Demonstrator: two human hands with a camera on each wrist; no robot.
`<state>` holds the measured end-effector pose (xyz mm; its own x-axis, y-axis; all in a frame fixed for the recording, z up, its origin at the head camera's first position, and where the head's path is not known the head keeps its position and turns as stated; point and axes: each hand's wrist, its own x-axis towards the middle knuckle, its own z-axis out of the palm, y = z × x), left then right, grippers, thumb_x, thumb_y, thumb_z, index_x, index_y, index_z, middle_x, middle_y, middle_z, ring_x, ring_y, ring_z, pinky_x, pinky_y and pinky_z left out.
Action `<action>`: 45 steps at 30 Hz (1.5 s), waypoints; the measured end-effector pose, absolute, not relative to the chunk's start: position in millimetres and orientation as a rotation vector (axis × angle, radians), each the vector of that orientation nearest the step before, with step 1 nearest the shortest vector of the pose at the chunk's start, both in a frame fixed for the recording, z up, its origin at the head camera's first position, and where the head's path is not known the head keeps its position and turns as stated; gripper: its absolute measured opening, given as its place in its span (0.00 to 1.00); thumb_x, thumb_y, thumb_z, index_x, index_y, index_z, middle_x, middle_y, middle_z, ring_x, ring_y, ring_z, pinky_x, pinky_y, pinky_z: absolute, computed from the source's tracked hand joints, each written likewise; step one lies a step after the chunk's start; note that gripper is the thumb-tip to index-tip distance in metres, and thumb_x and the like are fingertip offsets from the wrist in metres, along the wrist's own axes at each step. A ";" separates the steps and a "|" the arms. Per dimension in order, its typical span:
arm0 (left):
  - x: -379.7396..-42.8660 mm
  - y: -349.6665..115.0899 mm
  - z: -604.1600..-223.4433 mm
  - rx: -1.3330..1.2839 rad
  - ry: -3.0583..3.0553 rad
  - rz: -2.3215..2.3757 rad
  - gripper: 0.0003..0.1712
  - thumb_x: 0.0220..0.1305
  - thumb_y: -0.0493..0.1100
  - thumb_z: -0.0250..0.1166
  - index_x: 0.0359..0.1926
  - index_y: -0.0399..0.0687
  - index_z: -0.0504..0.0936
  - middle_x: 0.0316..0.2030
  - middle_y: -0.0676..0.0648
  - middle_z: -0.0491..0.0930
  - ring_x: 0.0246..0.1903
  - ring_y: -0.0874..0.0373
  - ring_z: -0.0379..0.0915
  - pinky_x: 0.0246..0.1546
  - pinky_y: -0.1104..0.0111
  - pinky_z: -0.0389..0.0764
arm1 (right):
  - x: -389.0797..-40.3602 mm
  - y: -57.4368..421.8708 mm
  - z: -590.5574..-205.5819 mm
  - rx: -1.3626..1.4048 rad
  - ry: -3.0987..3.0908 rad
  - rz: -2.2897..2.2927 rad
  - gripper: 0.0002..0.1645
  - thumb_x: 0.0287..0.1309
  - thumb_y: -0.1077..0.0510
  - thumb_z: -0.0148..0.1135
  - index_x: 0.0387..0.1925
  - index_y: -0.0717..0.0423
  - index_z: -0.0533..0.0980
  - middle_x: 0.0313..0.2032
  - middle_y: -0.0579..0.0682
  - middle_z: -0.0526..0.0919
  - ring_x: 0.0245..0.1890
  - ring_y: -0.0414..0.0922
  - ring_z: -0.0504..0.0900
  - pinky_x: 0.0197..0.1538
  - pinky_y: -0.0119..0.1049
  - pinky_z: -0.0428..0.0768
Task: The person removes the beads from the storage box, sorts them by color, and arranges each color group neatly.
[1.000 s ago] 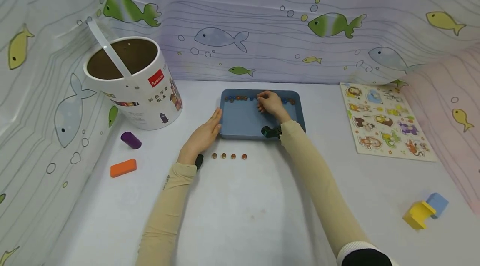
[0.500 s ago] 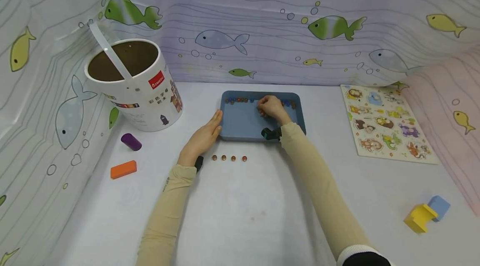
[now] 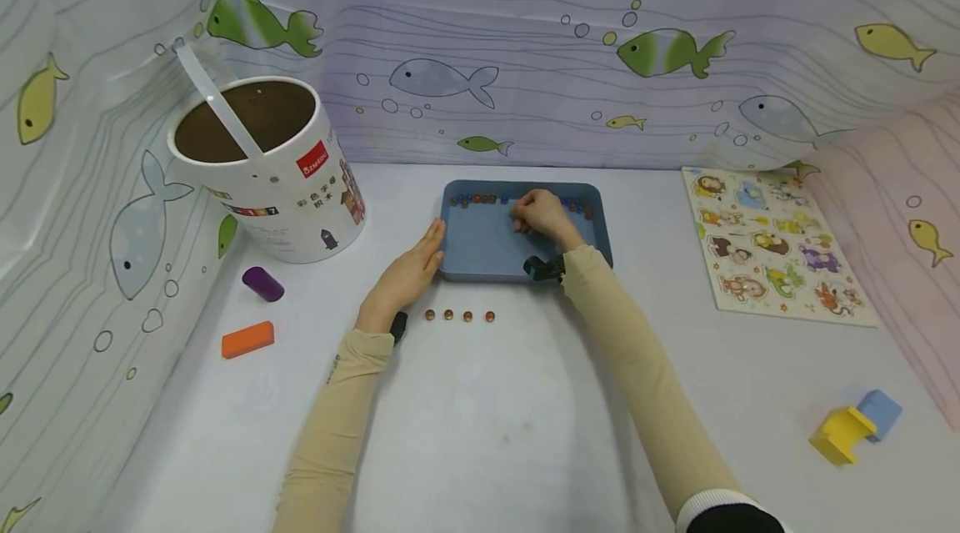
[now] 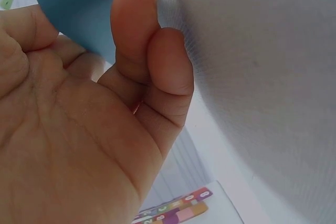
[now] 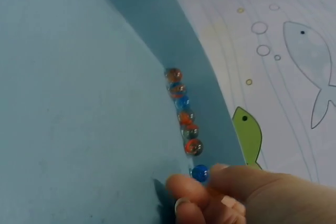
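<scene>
A blue-grey tray [image 3: 480, 253] lies on the white table, with a row of small glass marbles [image 5: 185, 116], orange and blue, along its far wall. Over the tray, my right hand [image 3: 546, 216] has its fingers curled and its thumb close to them. A blue marble [image 5: 199, 173] shows between thumb and fingertip in the right wrist view, just beyond the row's end. My left hand [image 3: 405, 274] lies along the tray's left side, fingers straight and together, fingertips at the rim. Its palm shows in the left wrist view. The right hand hides part of the row.
Several amber marbles [image 3: 468, 316] form a line before the tray. A white bucket [image 3: 300, 208] stands back left, near a purple cylinder [image 3: 262, 284] and an orange block [image 3: 247, 339]. Right are an animal puzzle board [image 3: 772, 249], a yellow block [image 3: 836, 435] and a blue block [image 3: 879, 414].
My right hand has drawn slightly toward me from the tray's far wall, its fingertips lower in the head view. The left hand keeps its place at the tray's side.
</scene>
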<state>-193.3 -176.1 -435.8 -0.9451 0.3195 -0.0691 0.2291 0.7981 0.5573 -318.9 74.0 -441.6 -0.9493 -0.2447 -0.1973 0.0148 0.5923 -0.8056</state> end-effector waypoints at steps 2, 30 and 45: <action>-193.3 -175.5 -436.7 0.437 2.825 0.855 0.32 0.78 0.46 0.39 0.77 0.44 0.41 0.77 0.45 0.38 0.74 0.43 0.47 0.74 0.51 0.53 | -318.9 75.3 -440.5 -0.190 2.501 -1.339 0.14 0.68 0.53 0.54 0.40 0.62 0.77 0.20 0.43 0.81 0.22 0.38 0.78 0.27 0.28 0.77; -190.9 -176.4 -438.0 0.428 2.823 0.845 0.32 0.78 0.45 0.40 0.77 0.44 0.41 0.77 0.44 0.39 0.74 0.44 0.46 0.74 0.51 0.53 | -225.4 97.9 -416.4 -0.444 2.156 -1.714 0.21 0.70 0.58 0.53 0.60 0.65 0.71 0.35 0.55 0.83 0.35 0.57 0.79 0.43 0.46 0.82; -192.8 -177.3 -438.2 0.433 2.819 0.857 0.33 0.79 0.45 0.39 0.77 0.44 0.39 0.77 0.45 0.36 0.75 0.45 0.44 0.75 0.51 0.52 | -169.7 111.5 -446.8 -0.545 1.981 -1.384 0.15 0.69 0.61 0.52 0.53 0.63 0.74 0.25 0.53 0.78 0.16 0.38 0.67 0.19 0.27 0.64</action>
<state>-192.8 -177.3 -438.2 -0.9446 0.3202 -0.0714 0.2263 0.7936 0.5647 -169.7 111.5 -446.8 -0.7010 -0.6588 -0.2731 0.0300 0.3554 -0.9343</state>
